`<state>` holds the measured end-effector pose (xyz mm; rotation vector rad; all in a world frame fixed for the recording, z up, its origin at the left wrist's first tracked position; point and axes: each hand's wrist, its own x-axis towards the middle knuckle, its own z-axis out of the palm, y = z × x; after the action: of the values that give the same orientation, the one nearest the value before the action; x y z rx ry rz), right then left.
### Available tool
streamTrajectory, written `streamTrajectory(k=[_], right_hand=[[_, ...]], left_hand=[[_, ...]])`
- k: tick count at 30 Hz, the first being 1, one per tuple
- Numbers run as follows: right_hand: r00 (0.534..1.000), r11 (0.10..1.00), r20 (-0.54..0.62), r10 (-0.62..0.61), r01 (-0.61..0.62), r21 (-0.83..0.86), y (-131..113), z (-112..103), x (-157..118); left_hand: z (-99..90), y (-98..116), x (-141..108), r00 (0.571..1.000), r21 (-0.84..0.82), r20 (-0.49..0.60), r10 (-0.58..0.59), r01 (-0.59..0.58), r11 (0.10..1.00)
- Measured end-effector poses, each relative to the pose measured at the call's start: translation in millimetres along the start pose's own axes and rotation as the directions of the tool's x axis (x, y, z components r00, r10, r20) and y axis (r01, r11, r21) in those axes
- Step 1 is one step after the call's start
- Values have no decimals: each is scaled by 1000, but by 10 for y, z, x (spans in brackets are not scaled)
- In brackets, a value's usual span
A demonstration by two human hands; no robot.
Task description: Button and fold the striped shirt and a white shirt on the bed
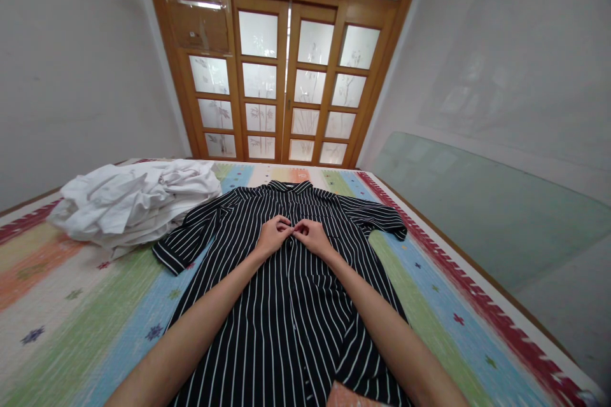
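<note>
At the middle of the clock, spread front up on a cloth in multicoloured stripes (443, 286), lies a black short-sleeved shirt with white pinstripes (267, 324). Its collar (290, 186) points to 12 o'clock; one sleeve (195, 238) reaches out near 9, the other (377, 211) near 3. The bottom of the shirt is partly cut off by the lower edge of the view, and at 5 o'clock an orange patch (353, 397) shows beside the hem, also cut off.

The bare left hand (275, 233) and right hand (311, 235) meet over the front opening, fingertips together, both sets of fingers pinching the shirt there. Whether a button or just the fabric edge is between them is too small to make out. The left forearm (205, 318) comes in from near 8 o'clock and the right forearm (391, 324) from near 4, each covering a strip of shirt.

Between 9 and 10, close against the sleeve, sits a crumpled heap of white fabric (138, 203); its folds hide how many pieces it contains.

At 12 o'clock stand wooden doors with frosted panes (281, 76), their lower part hidden behind the cloth's far edge.
</note>
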<state>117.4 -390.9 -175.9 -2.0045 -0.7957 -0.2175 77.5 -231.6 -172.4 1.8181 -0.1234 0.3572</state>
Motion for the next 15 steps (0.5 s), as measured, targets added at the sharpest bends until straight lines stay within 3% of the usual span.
streamTrajectory(k=[7, 15], right_hand=[[1000, 999, -14, -23, 22, -49, 4, 11, 0], [1000, 998, -17, -19, 18, -63, 11, 19, -1]], left_hand=[[0, -30, 16, 999, 1, -20, 39, -39, 999], [14, -90, 55, 999, -117, -30, -18, 14, 993]])
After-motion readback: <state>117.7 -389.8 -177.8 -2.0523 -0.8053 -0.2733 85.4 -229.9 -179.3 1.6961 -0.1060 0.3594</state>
